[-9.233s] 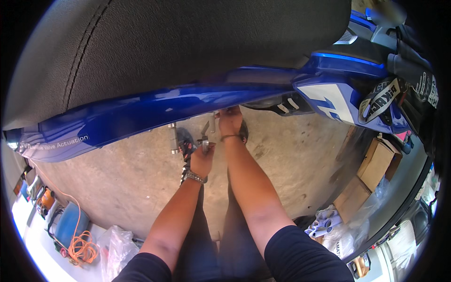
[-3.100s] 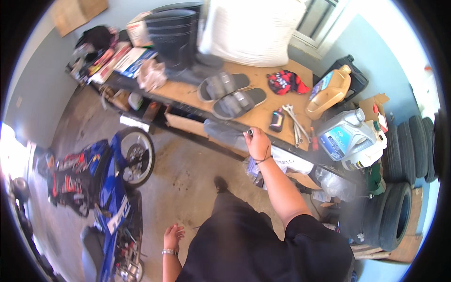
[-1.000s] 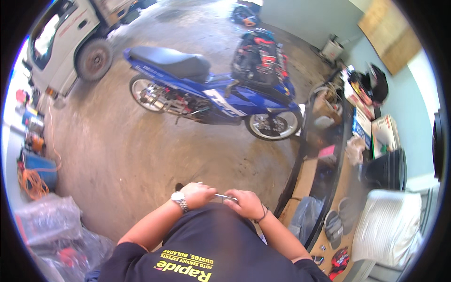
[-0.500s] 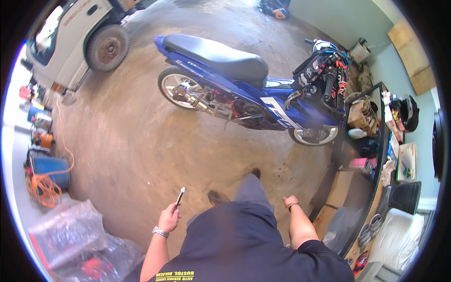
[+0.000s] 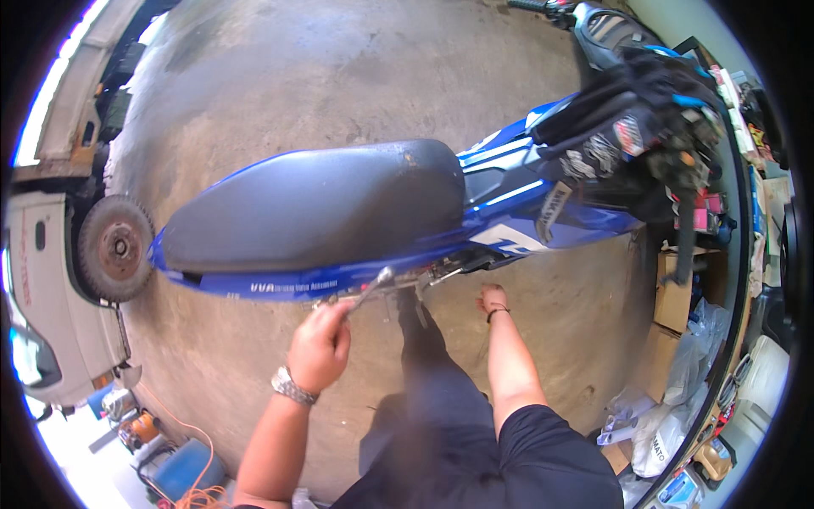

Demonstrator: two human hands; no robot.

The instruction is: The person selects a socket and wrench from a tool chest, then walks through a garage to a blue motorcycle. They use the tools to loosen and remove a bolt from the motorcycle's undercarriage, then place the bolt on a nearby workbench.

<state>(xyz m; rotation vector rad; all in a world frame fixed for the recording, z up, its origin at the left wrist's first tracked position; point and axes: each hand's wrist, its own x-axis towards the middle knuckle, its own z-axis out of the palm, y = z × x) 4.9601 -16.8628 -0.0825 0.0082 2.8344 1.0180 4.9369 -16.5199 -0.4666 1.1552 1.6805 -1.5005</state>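
My left hand (image 5: 319, 346), with a metal watch on its wrist, is closed round the handle of a slim wrench (image 5: 370, 289). The wrench's small shiny round head points up and right, in front of the blue motorcycle's side panel (image 5: 280, 285). My right hand (image 5: 492, 299), a dark band at its wrist, hangs with curled fingers below the middle of the motorcycle; nothing shows in it. Between my arms and the far floor stretches the motorcycle's long dark seat (image 5: 331, 208). Black cloth-like gear (image 5: 593, 127) lies over its handlebar end at the right.
A truck wheel (image 5: 117, 248) stands at the left, beside the pale truck cab (image 5: 64, 297). Lower left are a blue container (image 5: 188, 467) and an orange cord (image 5: 202, 495). Along the right run a dark-framed shelf, cardboard boxes (image 5: 677, 293) and plastic bags (image 5: 699, 348).
I have come closer to the motorcycle, which now fills much more of the view. Both hands are raised further forward, and the wrench in my left hand now overlaps the motorcycle's side.
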